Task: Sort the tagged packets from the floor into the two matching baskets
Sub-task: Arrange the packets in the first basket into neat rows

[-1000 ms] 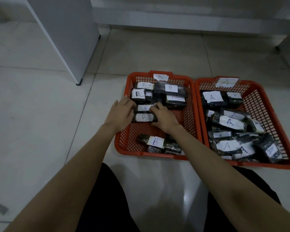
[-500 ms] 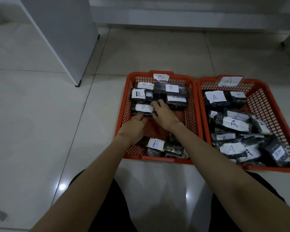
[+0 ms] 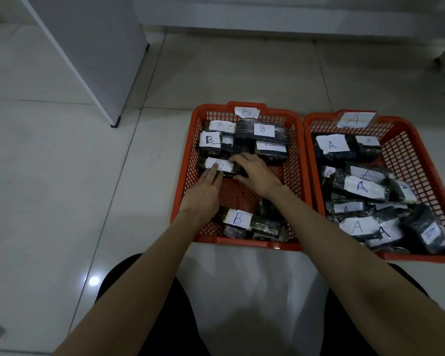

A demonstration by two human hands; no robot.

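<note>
Two orange plastic lattice baskets stand side by side on the pale tiled floor [image 3: 62, 176], touching at their rims: the basket tagged B [image 3: 188, 160] on your left, the basket tagged A [image 3: 419, 160] on your right. Each carries a paper letter on its far wall, presumably so packets can be matched at a glance.

Item in hand: one dark wrapped packet with a white B label [image 3: 220, 167], lying mid-basket in B. Your left hand [image 3: 203, 194] lays flat, extended fingers on its near edge; your right hand [image 3: 257, 173] cups its right end, fingers curled loosely. Likely you are squaring it into the row.

Count, B basket: at least six labelled packets visible, four or so at the far end, one near the front. A basket: roughly ten, overlapping; exact number unclear. Floor: no loose packets in view.
</note>
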